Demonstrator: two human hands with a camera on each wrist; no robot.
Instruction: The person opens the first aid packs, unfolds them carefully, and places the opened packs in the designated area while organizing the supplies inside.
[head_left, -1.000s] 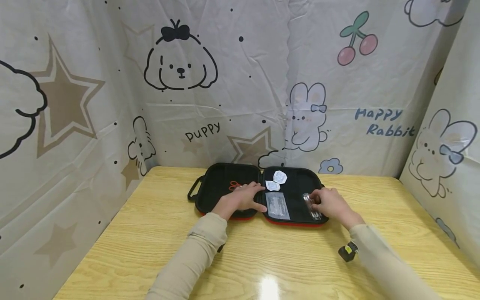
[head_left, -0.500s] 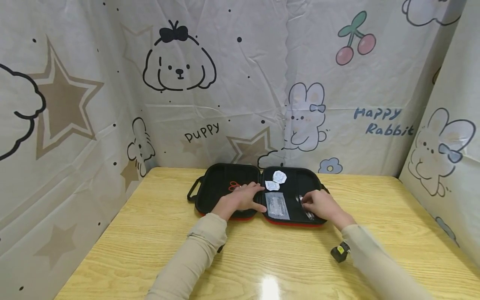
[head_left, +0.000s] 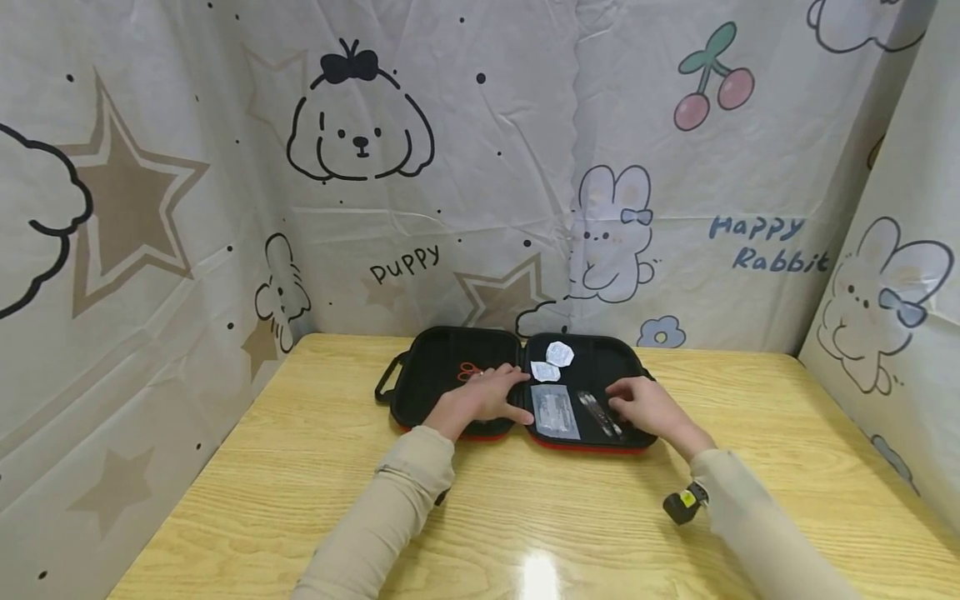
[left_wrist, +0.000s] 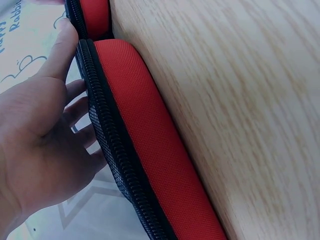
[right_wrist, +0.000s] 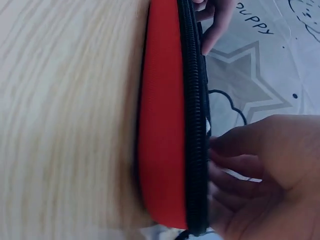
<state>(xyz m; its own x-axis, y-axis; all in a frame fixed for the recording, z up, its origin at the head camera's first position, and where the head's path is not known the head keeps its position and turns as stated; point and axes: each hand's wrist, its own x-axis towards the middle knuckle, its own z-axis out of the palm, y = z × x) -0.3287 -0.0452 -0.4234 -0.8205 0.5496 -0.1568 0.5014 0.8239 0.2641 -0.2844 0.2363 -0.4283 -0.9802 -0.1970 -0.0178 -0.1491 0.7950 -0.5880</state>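
Observation:
A black-lined case (head_left: 420,392) with a red shell lies unfolded on the table. My left hand (head_left: 480,397) rests over its left half and the hinge, fingers extended. Beside those fingers are the orange handles of scissors (head_left: 468,369), partly covered. In the right half lies a slim, clear, shiny packet (head_left: 599,414), slanted; its contents are too small to tell. Just right of it is my right hand (head_left: 648,408), fingers loosely bent, apparently apart from the packet. The right wrist view shows that hand (right_wrist: 270,175) behind the case's zipped rim, its fingertips partly hidden.
Two small white sachets (head_left: 558,354) and a flat clear-and-white packet (head_left: 555,411) lie in the right half near the hinge. A carry handle (head_left: 388,377) sticks out at the case's left. A patterned curtain (head_left: 480,167) stands behind the wooden table (head_left: 525,508).
My right hand has shifted the slim clear packet leftward inside the case's right half, let go of it and drawn slightly right. The left hand stays where it was.

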